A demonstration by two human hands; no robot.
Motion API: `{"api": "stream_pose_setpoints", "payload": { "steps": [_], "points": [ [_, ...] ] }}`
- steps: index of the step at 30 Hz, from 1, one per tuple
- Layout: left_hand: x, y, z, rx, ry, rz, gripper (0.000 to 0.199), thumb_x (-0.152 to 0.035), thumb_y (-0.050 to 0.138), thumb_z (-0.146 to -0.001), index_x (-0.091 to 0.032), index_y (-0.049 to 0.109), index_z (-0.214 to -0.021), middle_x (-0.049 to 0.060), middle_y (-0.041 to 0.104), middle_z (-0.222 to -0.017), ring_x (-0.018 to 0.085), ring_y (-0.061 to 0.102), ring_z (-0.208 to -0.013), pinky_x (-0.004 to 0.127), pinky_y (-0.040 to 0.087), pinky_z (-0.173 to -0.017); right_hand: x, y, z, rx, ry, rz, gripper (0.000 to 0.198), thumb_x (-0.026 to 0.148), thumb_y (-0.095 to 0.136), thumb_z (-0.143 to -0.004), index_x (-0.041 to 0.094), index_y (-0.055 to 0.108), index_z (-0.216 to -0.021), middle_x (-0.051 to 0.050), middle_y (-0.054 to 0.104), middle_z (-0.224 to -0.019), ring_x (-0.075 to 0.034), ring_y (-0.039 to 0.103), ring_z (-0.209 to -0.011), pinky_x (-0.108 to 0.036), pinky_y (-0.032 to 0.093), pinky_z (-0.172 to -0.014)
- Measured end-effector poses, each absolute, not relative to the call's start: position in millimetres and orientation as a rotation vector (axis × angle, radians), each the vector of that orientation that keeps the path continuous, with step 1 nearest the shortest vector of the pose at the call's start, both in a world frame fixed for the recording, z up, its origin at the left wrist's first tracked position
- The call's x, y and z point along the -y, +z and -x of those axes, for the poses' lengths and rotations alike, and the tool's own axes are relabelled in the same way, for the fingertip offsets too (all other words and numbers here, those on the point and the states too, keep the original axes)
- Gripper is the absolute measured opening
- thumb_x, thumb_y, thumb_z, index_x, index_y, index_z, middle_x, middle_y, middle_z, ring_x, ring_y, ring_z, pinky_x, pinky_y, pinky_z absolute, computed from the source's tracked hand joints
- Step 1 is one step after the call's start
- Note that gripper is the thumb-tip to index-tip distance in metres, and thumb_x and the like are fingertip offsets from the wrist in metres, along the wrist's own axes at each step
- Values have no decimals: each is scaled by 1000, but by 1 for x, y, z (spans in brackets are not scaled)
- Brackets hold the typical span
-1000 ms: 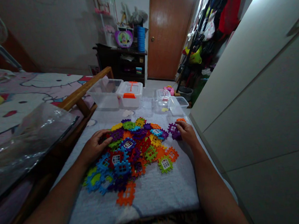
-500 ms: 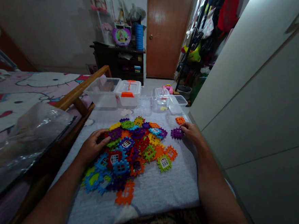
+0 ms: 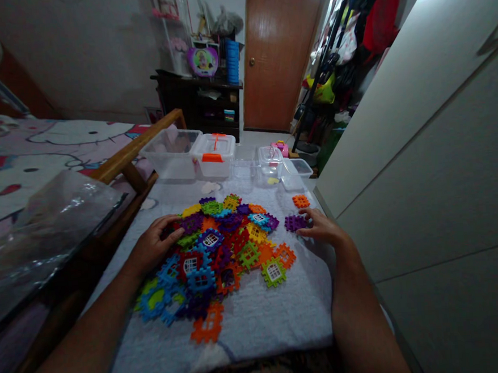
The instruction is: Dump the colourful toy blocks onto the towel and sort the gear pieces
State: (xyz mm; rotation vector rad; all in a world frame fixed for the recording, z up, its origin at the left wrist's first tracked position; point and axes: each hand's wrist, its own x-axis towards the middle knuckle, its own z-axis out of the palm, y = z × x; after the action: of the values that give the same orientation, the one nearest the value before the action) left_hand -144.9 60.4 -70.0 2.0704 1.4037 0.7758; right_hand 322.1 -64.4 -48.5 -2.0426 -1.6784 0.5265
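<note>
Right hand (image 3: 323, 227) spread at purple notched plastic square (image 3: 293, 224)
Likely light, stiff; best pinched by its edges. Left hand (image 3: 155, 241): thumb, fingers parted.

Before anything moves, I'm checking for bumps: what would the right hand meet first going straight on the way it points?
The right hand would probably meet the purple notched tile first; depth is unclear, so they may already be touching.

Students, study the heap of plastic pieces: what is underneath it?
Pale blue-grey cloth shows around the heap, so it likely runs underneath. The part directly below is covered. Upper pieces hide much of the lower ones, so anything buried cannot be seen.
</note>
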Motion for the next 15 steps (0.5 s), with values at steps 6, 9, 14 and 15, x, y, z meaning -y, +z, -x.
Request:
{"api": "stream_pose_setpoints", "payload": {
  "steps": [6, 9, 14, 15],
  "points": [
    [-60, -70, 145, -1421, 794, -2085, 54, -64, 54, -80, -22, 64, -113, 9, 63, -125, 30, 59, -119, 44, 43, -108, 62, -46, -314, 1817, 543, 2065, 49, 27, 75, -68, 20, 62, -115, -11, 58, -116, -23, 59, -104, -36, 48, -93],
    [-60, -71, 145, -1429, 794, -2083, 55, -64, 54, -80, -22, 64, -113, 9, 63, -126, 30, 59, -119, 44, 42, -109, 60, -45, -308, 1805, 497, 2041, 46, 32, 76, -68, 20, 63, -111, -10, 58, -114, -23, 59, -101, -36, 49, -91],
    [-61, -72, 145, -1415, 796, -2089, 54, -64, 55, -80, -22, 65, -113, 9, 64, -125, 30, 59, -119, 43, 43, -109, 58, -44, -300, 1787, 481, 2088, 46, 37, 76, -68, 19, 63, -108, -10, 57, -115, -24, 59, -100, -37, 49, -90],
    [-61, -72, 145, -1411, 793, -2083, 54, -64, 55, -80, -22, 64, -113, 9, 63, -126, 30, 58, -119, 43, 42, -109, 58, -44, -298, 1791, 479, 2107, 48, 38, 76, -68, 18, 62, -109, -11, 57, -116, -25, 59, -101, -37, 49, -90]
  ]
}}
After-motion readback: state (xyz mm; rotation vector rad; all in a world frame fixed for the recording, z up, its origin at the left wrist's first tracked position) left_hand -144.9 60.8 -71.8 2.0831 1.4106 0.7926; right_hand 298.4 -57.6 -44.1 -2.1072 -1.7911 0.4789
